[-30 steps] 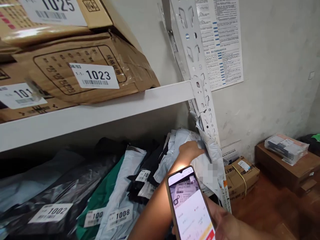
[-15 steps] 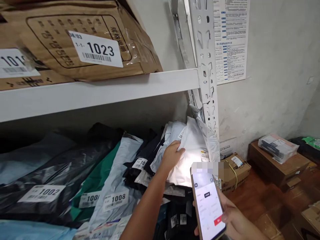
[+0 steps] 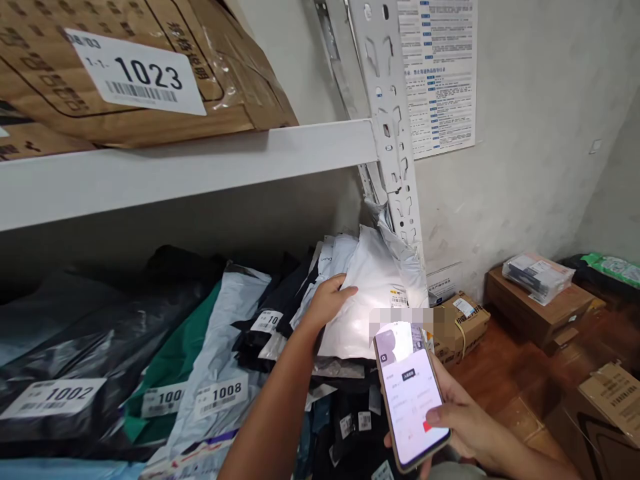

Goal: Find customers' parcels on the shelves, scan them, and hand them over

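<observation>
My left hand (image 3: pixel 327 299) is closed on the left edge of a white mailer bag (image 3: pixel 367 293), its thumb on the front and the other fingertips hidden. The bag leans among other packed bags at the shelf's right end and bears a small printed label. In my right hand (image 3: pixel 453 417) is a smartphone (image 3: pixel 411 403) with its screen lit. The right thumb lies over a red button low on the screen. Left of my left arm are a pale grey bag (image 3: pixel 210 360) marked 1008, a green bag (image 3: pixel 173 360) and a black bag (image 3: pixel 115 340) marked 1002.
A white shelf beam (image 3: pixel 200 173) runs above the bags, carrying a brown parcel (image 3: pixel 240 80) labelled 1023. A perforated metal post (image 3: pixel 387 113) stands at the right end. Cardboard boxes (image 3: pixel 540 293) lie on the floor to the right.
The view has shifted slightly to the right. My right thumb has moved onto the red button, and the bright glare on the white mailer bag has faded. My left hand keeps its hold.
</observation>
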A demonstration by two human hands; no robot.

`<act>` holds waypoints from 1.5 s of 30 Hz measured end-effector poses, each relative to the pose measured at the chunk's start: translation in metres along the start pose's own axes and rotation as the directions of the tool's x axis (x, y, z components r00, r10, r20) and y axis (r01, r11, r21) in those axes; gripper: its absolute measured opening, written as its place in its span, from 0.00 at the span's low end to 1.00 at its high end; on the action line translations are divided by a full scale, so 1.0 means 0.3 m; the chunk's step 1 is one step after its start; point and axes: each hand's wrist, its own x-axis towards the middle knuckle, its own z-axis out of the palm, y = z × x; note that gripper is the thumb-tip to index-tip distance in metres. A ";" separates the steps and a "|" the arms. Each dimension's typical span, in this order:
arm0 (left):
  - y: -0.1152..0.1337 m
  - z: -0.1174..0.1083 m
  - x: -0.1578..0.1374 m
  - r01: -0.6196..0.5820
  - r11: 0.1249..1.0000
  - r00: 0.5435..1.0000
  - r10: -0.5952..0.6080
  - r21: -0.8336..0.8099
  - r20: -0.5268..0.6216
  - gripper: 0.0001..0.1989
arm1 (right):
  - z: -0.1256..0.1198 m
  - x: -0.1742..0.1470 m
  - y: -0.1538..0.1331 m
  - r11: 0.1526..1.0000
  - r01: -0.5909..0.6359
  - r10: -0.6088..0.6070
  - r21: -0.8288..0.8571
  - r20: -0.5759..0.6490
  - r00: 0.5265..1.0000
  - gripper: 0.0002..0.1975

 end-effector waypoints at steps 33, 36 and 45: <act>0.010 0.000 0.003 0.069 0.988 0.997 -0.064 -0.140 0.038 0.18 | -0.034 0.004 0.007 0.992 0.089 -0.084 -0.092 0.059 0.995 0.53; 0.002 0.000 0.003 0.071 0.987 0.997 -0.066 -0.145 0.036 0.19 | -0.043 0.009 0.011 0.984 0.113 -0.101 -0.136 0.090 0.991 0.54; 0.001 0.004 0.010 0.069 0.987 0.997 -0.065 -0.146 0.031 0.18 | -0.048 0.008 0.005 0.968 0.136 -0.123 -0.212 0.070 0.990 0.48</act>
